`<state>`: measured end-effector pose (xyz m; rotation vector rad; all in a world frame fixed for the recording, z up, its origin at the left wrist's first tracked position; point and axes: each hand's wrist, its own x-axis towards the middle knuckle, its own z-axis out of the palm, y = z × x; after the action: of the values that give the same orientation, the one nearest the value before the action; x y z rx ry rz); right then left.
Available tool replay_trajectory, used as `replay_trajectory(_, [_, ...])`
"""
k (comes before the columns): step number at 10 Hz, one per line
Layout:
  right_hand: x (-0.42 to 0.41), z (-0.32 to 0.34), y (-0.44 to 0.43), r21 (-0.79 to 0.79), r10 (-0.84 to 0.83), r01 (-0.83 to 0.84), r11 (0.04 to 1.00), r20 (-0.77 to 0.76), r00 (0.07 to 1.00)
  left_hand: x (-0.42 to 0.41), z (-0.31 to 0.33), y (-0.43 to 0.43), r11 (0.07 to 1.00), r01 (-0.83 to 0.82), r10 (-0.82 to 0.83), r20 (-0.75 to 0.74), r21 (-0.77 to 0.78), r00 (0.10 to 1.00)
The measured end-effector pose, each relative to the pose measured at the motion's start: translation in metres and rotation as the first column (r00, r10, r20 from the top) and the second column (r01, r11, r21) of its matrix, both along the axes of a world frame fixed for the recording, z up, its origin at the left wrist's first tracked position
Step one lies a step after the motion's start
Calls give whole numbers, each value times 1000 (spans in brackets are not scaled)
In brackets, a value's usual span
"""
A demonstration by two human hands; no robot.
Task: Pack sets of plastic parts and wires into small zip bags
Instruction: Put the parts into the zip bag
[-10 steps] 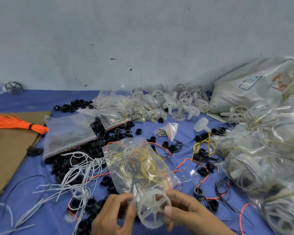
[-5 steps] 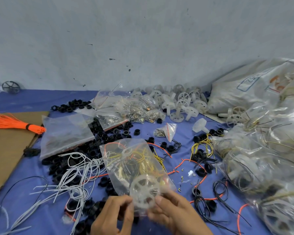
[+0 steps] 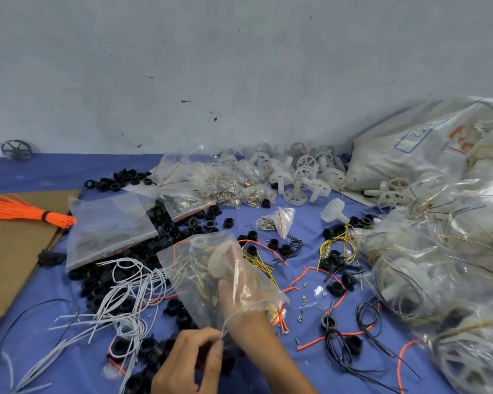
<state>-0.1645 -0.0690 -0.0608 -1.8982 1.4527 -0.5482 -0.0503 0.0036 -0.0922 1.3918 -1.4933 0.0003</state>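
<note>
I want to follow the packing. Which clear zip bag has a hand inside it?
The near-centre zip bag: the right hand is inside it, and the left hand pinches its mouth. The other bags lie untouched.

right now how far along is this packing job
Done: filled bags pile on the right. In hand: the left hand pinches the mouth of the zip bag while the right hand is inside it, a white wheel at its fingers. Left: sealing it, plus loose black rings, white wires and wheels.

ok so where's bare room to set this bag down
Bare blue cloth runs along the wall between the black wheel and black rings. The cardboard in front of the orange wires is free. Centre and right are crowded.
</note>
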Motion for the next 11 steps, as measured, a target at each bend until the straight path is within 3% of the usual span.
replay_trajectory(1, [13,-2,3,-127,43,-46,991,-29,999,-2,0,-4,998,59,-59,-7,20,998])
replay_trajectory(2, [1,-10,15,-152,128,-143,978,-106,986,-2,5,0,999,25,-24,-29,44,999])
replay_trajectory(3, [-15,-15,21,61,278,-282,957,69,958,1,0,-1,995,32,-29,-31,94,999])
replay_trajectory(4, [-65,-5,29,329,480,-503,799,153,864,0,3,-2,994,21,-15,-61,104,998])
replay_trajectory(5, [-109,44,-9,205,367,-413,887,229,902,-3,2,-4,998,-2,8,-79,69,997])
replay_trajectory(6, [-147,59,-63,-77,96,-83,994,180,979,-1,5,-4,1000,2,0,-82,25,997])
replay_trajectory(7, [-161,44,-139,-240,-142,113,964,-110,984,-2,9,-3,1000,-4,4,-69,6,998])
replay_trajectory(8, [-181,27,-193,-203,-303,252,946,-279,911,-2,13,-3,1000,1,0,-54,23,999])
replay_trajectory(10, [-184,4,-227,-42,-375,374,926,-178,910,0,14,-3,1000,-13,13,0,26,1000])
replay_trajectory(11, [-186,11,-219,-152,-461,443,884,-115,880,0,10,-4,1000,-7,8,-3,27,1000])
